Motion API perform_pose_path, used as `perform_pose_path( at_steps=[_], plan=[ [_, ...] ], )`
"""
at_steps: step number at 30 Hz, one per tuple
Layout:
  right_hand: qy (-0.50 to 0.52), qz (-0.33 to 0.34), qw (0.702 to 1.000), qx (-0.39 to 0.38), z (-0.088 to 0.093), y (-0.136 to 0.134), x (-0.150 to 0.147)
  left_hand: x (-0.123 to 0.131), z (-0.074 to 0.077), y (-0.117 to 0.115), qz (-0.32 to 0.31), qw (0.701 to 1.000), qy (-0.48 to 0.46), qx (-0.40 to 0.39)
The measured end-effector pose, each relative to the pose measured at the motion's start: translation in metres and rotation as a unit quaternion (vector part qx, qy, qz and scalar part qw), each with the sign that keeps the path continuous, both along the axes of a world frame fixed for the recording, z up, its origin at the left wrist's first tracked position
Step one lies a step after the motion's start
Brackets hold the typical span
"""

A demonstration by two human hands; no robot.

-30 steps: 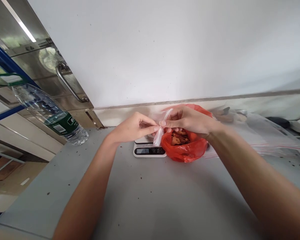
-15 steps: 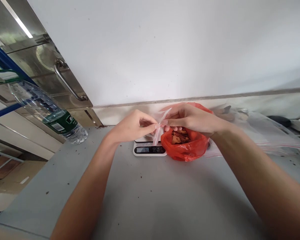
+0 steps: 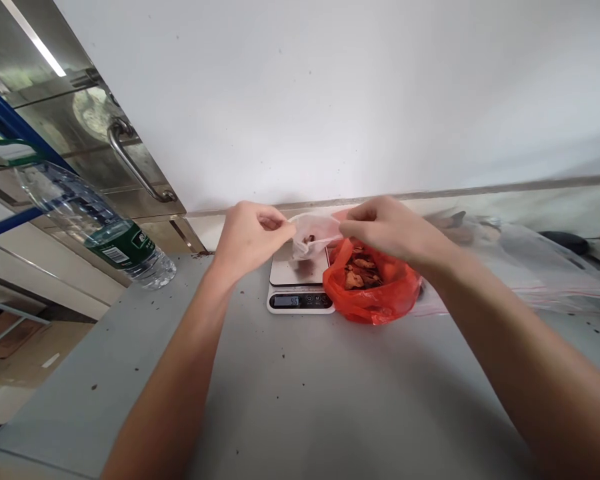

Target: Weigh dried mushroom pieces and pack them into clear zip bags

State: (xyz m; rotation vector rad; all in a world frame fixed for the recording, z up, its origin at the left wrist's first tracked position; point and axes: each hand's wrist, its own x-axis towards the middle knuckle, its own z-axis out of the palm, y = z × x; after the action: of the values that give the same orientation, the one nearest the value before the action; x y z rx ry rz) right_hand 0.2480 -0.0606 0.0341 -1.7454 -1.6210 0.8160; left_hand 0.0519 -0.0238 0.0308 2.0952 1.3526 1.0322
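Between my two hands a small clear plastic bag [image 3: 316, 232] is stretched wide at its mouth, with a few brown bits inside. My left hand [image 3: 256, 233] pinches its left edge between thumb and fingers. The right edge is pinched by my right hand [image 3: 375, 225]. Below the bag lies a white digital kitchen scale [image 3: 300, 303] with a lit display. Whether the bag touches the scale's plate, I cannot tell. Beside the scale, under my right hand, an open red plastic bag [image 3: 373, 300] holds brown dried pieces [image 3: 361, 272].
A large water bottle [image 3: 125, 233] with a green label stands at the left of the grey table [image 3: 300, 413]. Clear zip bags [image 3: 525, 260] lie to the right, near a black object [image 3: 563, 241]. A white wall [image 3: 330, 100] rises behind. Dark crumbs dot the tabletop.
My hands have moved apart, and the small bag between them has gone from narrow and folded to spread open. The scale's plate shows more now, and its reading has changed.
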Motion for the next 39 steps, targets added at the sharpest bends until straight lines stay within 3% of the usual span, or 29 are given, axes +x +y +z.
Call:
perform_pose_path(
  at_steps=[3, 12, 15, 20, 22, 24, 26, 27, 29, 31, 34, 39],
  plan=[
    [-0.027, -0.054, 0.991, 0.120, -0.004, 0.001, -0.009, 0.008, -0.003, -0.004, -0.023, 1.000, -0.007, 0.015],
    [-0.115, 0.066, 0.959, 0.251, -0.030, 0.007, -0.004, 0.018, -0.011, -0.007, -0.044, 0.997, -0.041, 0.042],
    [-0.141, 0.084, 0.959, 0.231, -0.028, 0.003, -0.006, 0.018, -0.012, -0.008, -0.057, 0.997, -0.037, 0.033],
    [-0.156, 0.033, 0.980, 0.119, -0.021, 0.001, -0.009, 0.021, -0.016, -0.008, -0.124, 0.990, -0.023, 0.055],
    [-0.161, 0.034, 0.983, 0.083, -0.018, 0.001, -0.005, 0.021, -0.020, -0.004, -0.104, 0.991, -0.047, 0.069],
    [-0.144, 0.050, 0.984, 0.090, -0.015, 0.001, 0.000, 0.020, -0.024, 0.003, -0.034, 0.992, -0.097, 0.079],
    [-0.101, 0.083, 0.982, 0.134, -0.010, 0.000, 0.007, 0.018, -0.028, 0.012, 0.032, 0.987, -0.152, 0.032],
    [-0.078, 0.102, 0.980, 0.153, -0.008, 0.000, 0.011, 0.017, -0.029, 0.015, 0.035, 0.981, -0.186, -0.037],
    [-0.044, 0.131, 0.974, 0.181, -0.003, -0.001, 0.021, 0.015, -0.031, 0.020, -0.004, 0.944, -0.263, -0.199],
    [-0.031, 0.139, 0.971, 0.194, -0.001, -0.001, 0.032, 0.016, -0.031, 0.021, -0.059, 0.895, -0.320, -0.304],
    [-0.044, 0.129, 0.974, 0.183, 0.001, 0.000, 0.052, 0.021, -0.032, 0.023, -0.086, 0.869, -0.359, -0.330],
    [-0.050, 0.143, 0.977, 0.150, 0.011, -0.005, 0.084, 0.037, -0.032, 0.036, -0.073, 0.887, -0.352, -0.288]
  ],
)
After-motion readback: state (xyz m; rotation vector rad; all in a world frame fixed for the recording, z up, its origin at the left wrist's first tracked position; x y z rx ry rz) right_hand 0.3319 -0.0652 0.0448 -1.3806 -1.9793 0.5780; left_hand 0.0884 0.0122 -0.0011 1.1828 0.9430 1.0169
